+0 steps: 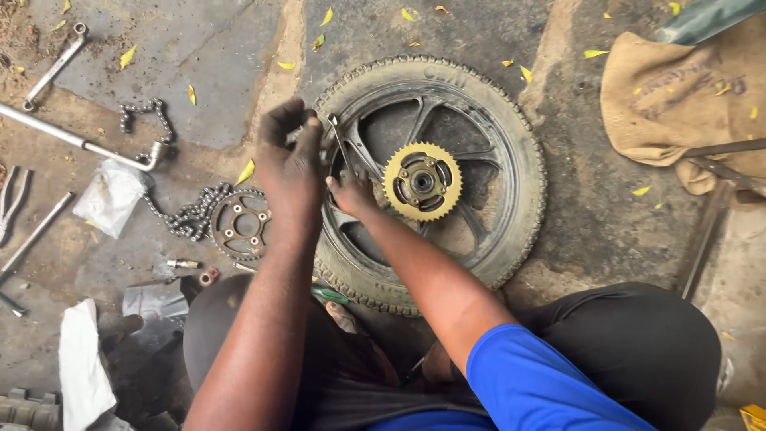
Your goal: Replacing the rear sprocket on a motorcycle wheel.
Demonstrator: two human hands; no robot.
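**Surface and Material Findings**

Tyre [523, 172]: matt black rubber, knobbly tread, dusty. Cast wheel spokes [471, 223]: dull dark metal, grimy. Sprocket [422, 181] on the hub: gold-coloured metal, clean satin sheen. Spanner [341, 140] at the hands: bright steel, smooth. Old sprocket [241, 224] and drive chain [187, 217] on the ground: dark, greasy metal. Long socket wrench [80, 142]: polished steel, lightly soiled. Sack [678, 96]: coarse tan jute weave. Rag [80, 371]: white cloth, creased. Floor [199, 48]: rough grey concrete, stained and dusty.
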